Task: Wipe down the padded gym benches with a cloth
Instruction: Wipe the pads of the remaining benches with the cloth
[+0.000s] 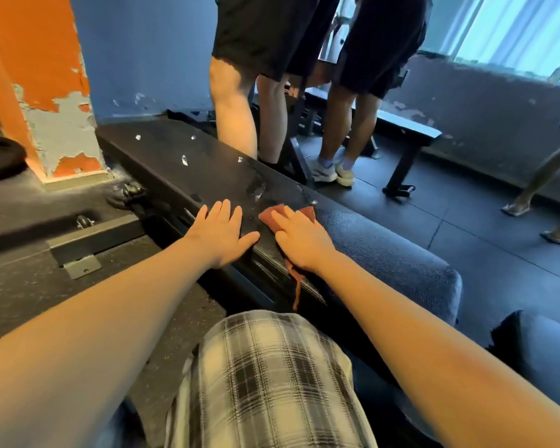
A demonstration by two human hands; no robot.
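Mid-wipe on the long black bench pad [175, 156]. Right hand [301, 242] lies flat, fingers straight and slightly spread, pressing the reddish-brown cloth [272, 216] onto the pad about halfway along. One corner of the cloth trails off the near edge under the wrist. Left hand [222, 232] is also flat and spread, palm on the pad's near edge just beside the cloth, holding nothing; it looks like a brace.

Shiny patch [257, 189] just ahead of the cloth: probably wet residue, could be glare, can't tell from this angle. White nicks [185, 160] further up look like tears in the vinyl, not dirt.

To do this step well:
- keep the palm flat and the pressure even, with long overlapping strokes along the pad
- gather in the trailing corner so the whole cloth works
- go light over the nicks so the cloth doesn't snag
- cover the far end by the wall, then the side faces

Bystanders' legs [233, 118] stand right against the far side, so keep strokes on the pad. Second bench [411, 126] behind them looks not yet done.
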